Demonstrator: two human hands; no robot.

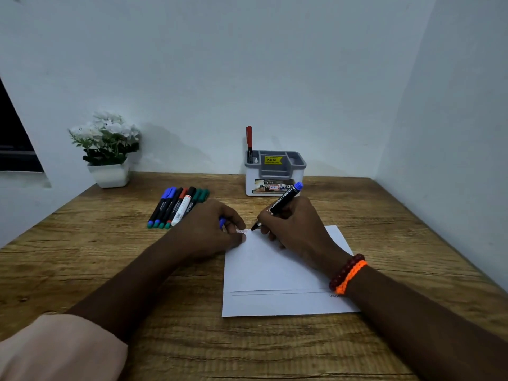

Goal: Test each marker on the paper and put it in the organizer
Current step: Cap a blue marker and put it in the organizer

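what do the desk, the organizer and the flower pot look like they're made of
The desk looks like wood or a wood-look laminate: brown grain lines, matte finish. The organizer seems to be moulded plastic, with a grey rim, a white body and stuck-on labels. The flower pot is plain white and smooth; whether it is ceramic or plastic cannot be told.

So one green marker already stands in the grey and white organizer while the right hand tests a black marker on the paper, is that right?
Not quite. The head view shows that the marker standing in the grey and white organizer is a red-capped marker, not green. The rest holds: the right hand presses a black marker to the white paper.
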